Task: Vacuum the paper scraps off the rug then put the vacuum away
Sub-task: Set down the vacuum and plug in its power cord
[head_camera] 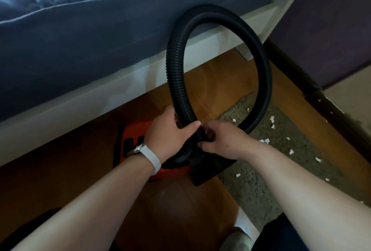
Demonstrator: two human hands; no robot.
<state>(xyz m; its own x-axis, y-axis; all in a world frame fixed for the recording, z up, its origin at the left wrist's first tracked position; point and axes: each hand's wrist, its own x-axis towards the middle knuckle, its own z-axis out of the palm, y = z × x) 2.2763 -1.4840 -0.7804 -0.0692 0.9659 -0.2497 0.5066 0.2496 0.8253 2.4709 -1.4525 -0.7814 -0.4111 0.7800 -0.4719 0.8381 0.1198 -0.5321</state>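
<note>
Vacuum red and black, ribbed hose looped high; left hand and right hand grip its lower end.

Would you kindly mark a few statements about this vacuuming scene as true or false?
1. The left hand and right hand both hold the black hose. True.
2. The rug is free of paper. False: white scraps lie on it.
3. The vacuum body is blue. False: it is red.
4. The hose arches up in a loop in front of the bed. True.
5. A white band is on the right wrist. False: it is on the left wrist.
</note>
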